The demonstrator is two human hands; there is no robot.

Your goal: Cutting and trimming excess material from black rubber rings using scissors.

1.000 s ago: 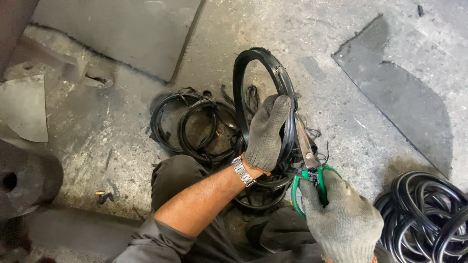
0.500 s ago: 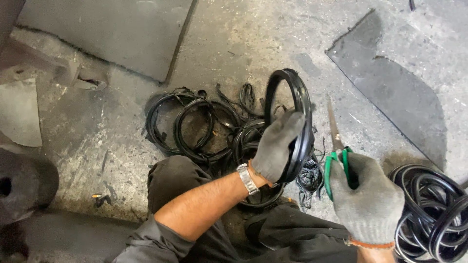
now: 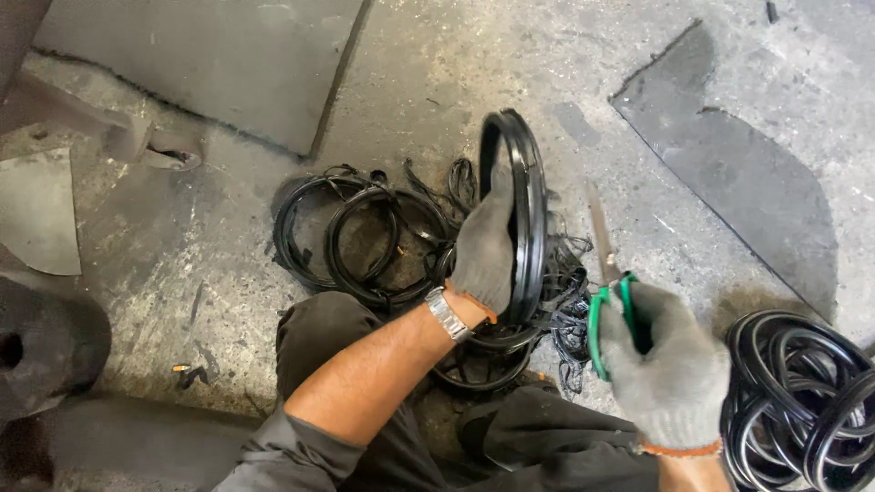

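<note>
Glossy black rubber ring (image 3: 521,214), rough concrete floor (image 3: 437,82)

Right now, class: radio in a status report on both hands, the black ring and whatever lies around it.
Left hand grips black rubber ring, held upright. Right hand holds green-handled scissors, blades clear of ring. Loose black trimmings piled behind; stacked rings at right.

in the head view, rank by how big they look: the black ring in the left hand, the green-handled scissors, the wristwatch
1. black ring
2. green-handled scissors, though nearer the camera, so the gap is unsure
3. wristwatch, clearly smallest
</note>
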